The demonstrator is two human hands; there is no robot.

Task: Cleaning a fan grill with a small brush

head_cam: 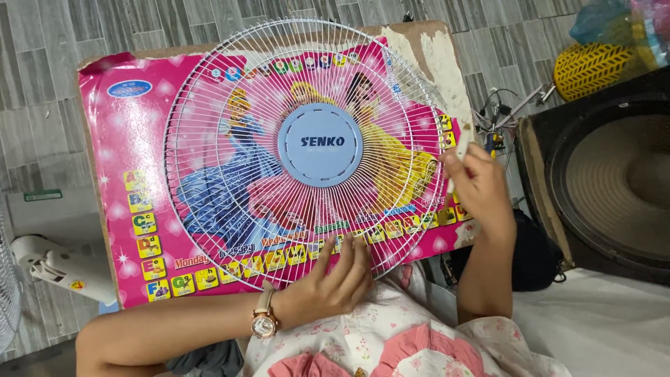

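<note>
A round white wire fan guard (230,139) with a pale blue centre disc (319,144) lies on a small pink table (112,139) printed with cartoon figures and letter tiles. My left hand (331,279), with a watch at the wrist, rests on the guard's near rim, fingers spread over the wires. At the guard's right rim my right hand (478,185) pinches a small whitish piece (462,143); what kind of piece it is I cannot tell.
A large black speaker (607,174) stands at the right, with a yellow mesh object (590,66) and tangled wires (499,112) behind it. White fan parts (63,269) lie on the grey tile floor at the left. My lap in floral cloth (391,342) is below.
</note>
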